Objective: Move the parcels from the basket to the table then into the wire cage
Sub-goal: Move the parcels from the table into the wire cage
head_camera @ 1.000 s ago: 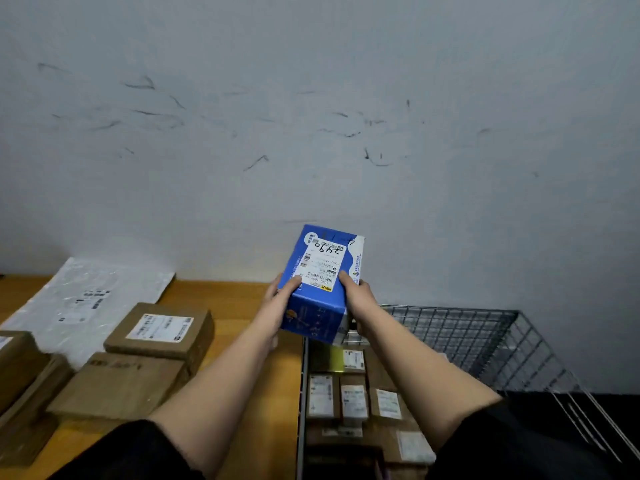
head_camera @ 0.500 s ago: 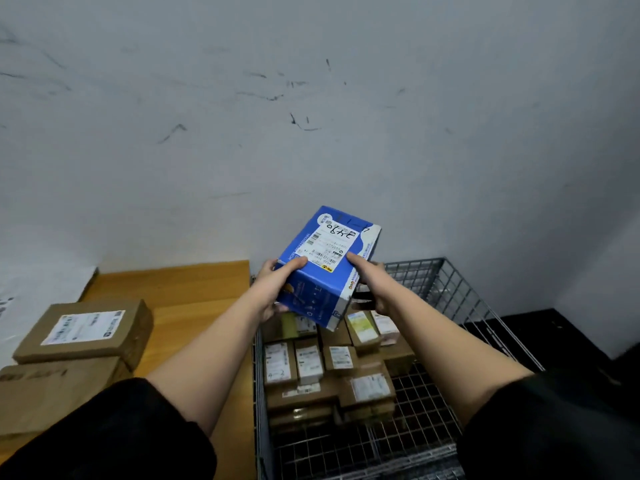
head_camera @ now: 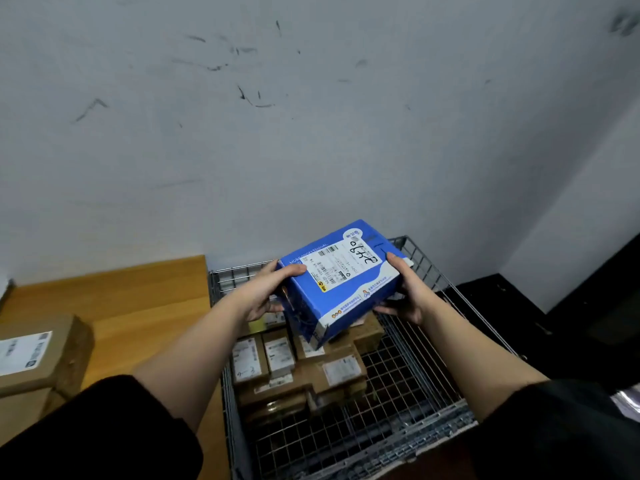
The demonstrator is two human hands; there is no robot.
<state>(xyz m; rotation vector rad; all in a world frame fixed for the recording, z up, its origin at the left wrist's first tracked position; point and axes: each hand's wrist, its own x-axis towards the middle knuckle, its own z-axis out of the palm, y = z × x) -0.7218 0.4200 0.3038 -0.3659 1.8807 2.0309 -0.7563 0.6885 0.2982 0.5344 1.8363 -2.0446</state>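
- Blue box (head_camera: 341, 282): a rectangular carton, blue on top and sides with a white wavy band along the lower edges, is being held in the air over the cage (head_camera: 426, 372), tilted, its near corner dipping toward the stacked parcels.
- A white shipping label with barcodes and handwritten black digits is showing on its top face; white print is running along the far edge, too small to read.
- Left hand (head_camera: 268, 294) is gripping the box's left end, thumb lying across the top edge, fingers going underneath.
- Right hand (head_camera: 403, 292) is gripping the right end, thumb on the top corner, fingers curling under the bottom.
- Brown parcels (head_camera: 298, 368) with white labels are lying packed in the cage's left half, directly beneath the box.
- Table (head_camera: 138, 306), wooden, is standing against the cage's left side, carrying a brown carton (head_camera: 38, 355) at its left edge.
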